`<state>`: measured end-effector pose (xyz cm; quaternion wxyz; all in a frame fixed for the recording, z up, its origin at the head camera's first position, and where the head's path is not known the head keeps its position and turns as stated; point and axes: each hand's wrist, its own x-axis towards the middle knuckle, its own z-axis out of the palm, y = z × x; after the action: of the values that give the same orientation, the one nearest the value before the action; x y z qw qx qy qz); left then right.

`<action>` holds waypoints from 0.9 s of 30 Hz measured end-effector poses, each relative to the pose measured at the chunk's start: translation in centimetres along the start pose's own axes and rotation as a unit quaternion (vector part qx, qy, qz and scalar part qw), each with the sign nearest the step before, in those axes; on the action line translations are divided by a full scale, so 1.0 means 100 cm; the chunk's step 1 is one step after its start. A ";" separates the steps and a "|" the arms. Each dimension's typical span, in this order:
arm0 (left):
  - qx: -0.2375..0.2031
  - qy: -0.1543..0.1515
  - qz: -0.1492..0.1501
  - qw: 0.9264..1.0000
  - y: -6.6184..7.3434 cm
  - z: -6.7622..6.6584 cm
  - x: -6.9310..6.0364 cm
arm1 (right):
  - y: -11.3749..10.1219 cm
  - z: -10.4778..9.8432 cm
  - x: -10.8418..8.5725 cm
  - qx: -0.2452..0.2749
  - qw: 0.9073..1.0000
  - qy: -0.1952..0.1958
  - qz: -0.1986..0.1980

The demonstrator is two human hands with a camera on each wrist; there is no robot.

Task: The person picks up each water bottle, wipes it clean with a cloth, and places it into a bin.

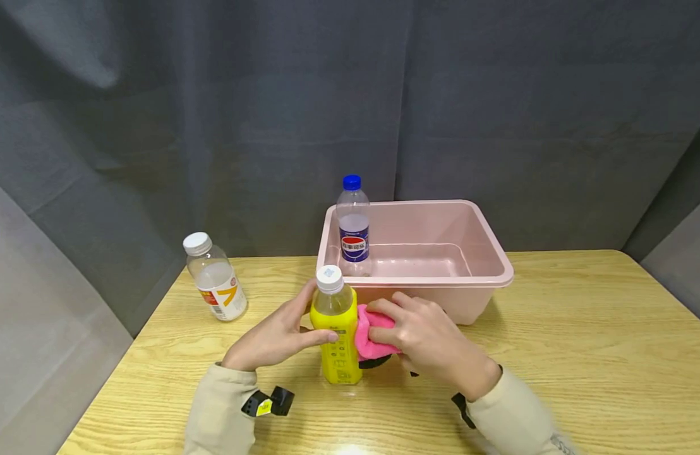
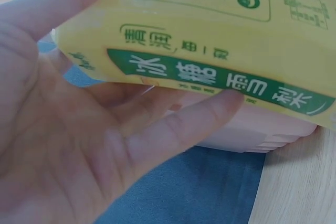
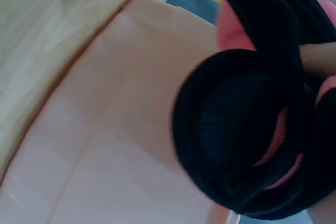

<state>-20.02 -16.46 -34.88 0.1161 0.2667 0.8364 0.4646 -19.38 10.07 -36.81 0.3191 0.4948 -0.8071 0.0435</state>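
A yellow-labelled bottle (image 1: 340,354) with a white cap stands on the table in front of the pink basin. My left hand (image 1: 278,332) holds it from the left, thumb across the front and fingers round the far side. The left wrist view shows its label with a green strip of characters (image 2: 205,74) close to the fingers. My right hand (image 1: 421,332) grips a bunched pink-and-black cloth (image 1: 375,335) against the bottle's right side. In the right wrist view the cloth's black folds (image 3: 220,124) cover much of that hand.
The pink basin (image 1: 429,281) sits behind the hands. A blue-capped cola bottle (image 1: 354,243) stands at its left end, inside the rim. Farther left is a white-capped bottle (image 1: 218,284) on the wooden table (image 1: 583,328). A dark grey curtain (image 1: 293,126) hangs behind the table.
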 end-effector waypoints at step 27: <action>0.004 0.004 0.001 1.000 0.002 0.000 -0.001 | -0.004 0.006 -0.005 0.046 0.991 -0.114 0.052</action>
<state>-19.86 -16.41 -34.77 0.1114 0.2658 0.8388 0.4619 -19.15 10.02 -37.68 0.1997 0.4680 -0.8599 0.0403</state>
